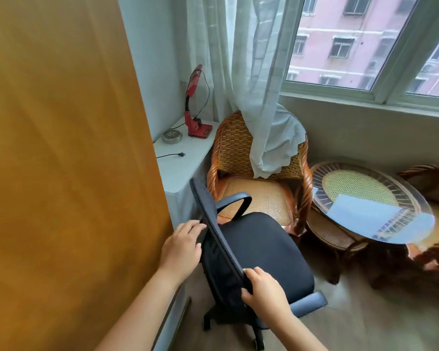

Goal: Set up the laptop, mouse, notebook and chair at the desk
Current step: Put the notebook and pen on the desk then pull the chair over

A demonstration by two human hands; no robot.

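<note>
A black office chair (261, 249) with a mesh backrest and grey armrests stands in front of me, its back turned toward me. My left hand (181, 247) grips the left side of the backrest's top edge. My right hand (264, 290) grips the same edge nearer to me, fingers curled over it. The white desk (180, 165) runs along the wall behind the chair. No laptop, mouse or notebook shows in this view.
A large orange-brown panel (61, 160) fills the left side. On the desk stand a red lamp (195, 115), a round metal tin (171, 136) and a loose plug (180, 154). A wicker armchair (254, 178) and a glass-topped wicker table (365, 198) crowd the right, under a curtain (251, 84).
</note>
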